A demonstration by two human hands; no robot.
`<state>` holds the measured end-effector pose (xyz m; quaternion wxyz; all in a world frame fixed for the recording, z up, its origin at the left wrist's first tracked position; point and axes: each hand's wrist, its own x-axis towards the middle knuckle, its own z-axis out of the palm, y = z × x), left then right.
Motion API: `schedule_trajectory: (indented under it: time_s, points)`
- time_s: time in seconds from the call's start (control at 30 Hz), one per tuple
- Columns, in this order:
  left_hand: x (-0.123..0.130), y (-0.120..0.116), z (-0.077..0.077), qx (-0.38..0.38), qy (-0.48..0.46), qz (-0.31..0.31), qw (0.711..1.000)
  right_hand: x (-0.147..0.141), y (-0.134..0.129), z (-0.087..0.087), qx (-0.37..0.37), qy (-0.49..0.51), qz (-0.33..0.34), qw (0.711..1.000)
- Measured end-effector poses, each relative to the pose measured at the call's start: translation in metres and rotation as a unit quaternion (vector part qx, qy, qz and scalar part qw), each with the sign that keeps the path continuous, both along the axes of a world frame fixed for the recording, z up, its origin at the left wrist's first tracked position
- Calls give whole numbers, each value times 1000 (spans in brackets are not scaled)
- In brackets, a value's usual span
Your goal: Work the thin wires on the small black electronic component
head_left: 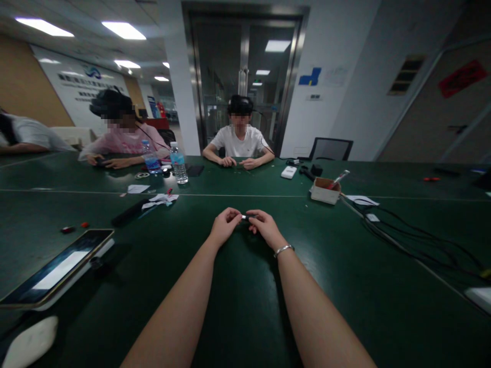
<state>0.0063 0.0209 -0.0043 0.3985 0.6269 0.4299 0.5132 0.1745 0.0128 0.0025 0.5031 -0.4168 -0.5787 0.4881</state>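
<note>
Both my hands meet over the dark green table (pixel 245 286), around a small, slim object (pixel 245 217) with a bright metallic part and a dark end. It is too small and partly covered for me to tell its kind. My left hand (pixel 225 225) pinches the bright left end between thumb and fingers. On the dark right end, my right hand (pixel 264 225) closes its thumb and fingertips, and a silver bracelet (pixel 284 250) circles that wrist. The object lies roughly level between the two pinches.
At left are a phone (pixel 61 268) on a white stand-like block, a white mouse-shaped object (pixel 32 342) and paper scraps (pixel 161 200). Water bottles (pixel 178 163) stand farther back. To the right sit a small box (pixel 325 191) and black cables (pixel 406 235). A person (pixel 240 140) sits opposite.
</note>
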Motion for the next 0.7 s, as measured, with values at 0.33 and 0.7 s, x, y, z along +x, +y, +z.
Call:
schedule_trajectory:
  time_s: [0.33, 0.7]
  points:
    - [-3, 2, -1, -25, 22, 9, 999, 3, 2, -4, 8, 28, 11, 1000]
    - [-2, -5, 6, 39, 146, 131, 980, 1, -2, 1, 8, 3, 44, 999]
